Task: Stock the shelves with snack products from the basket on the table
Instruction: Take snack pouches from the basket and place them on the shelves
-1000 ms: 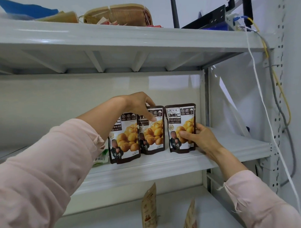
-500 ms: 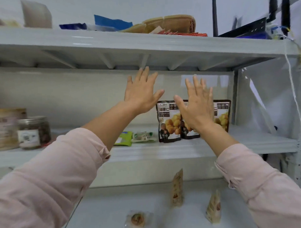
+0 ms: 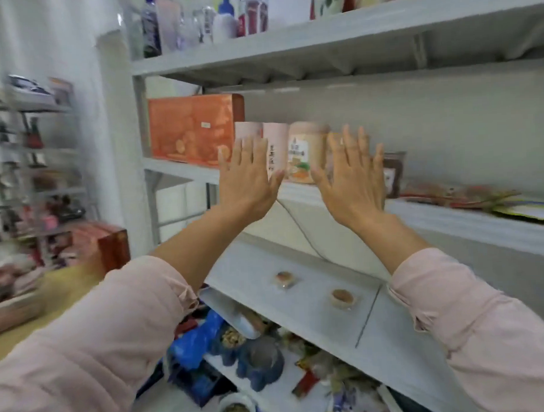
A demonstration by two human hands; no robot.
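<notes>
On middle shelf (image 3: 183, 169): orange box (image 3: 194, 128), labelled jar (image 3: 306, 152).

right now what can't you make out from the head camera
- Racks at the left: motion blur, goods unreadable.
- Pale canisters on the middle shelf: partly hidden behind the left hand and right hand; label print blurred.
- Bottles on the top shelf: cut off by the upper edge.
- The basket: cannot be told apart in the blur at the left edge.
</notes>
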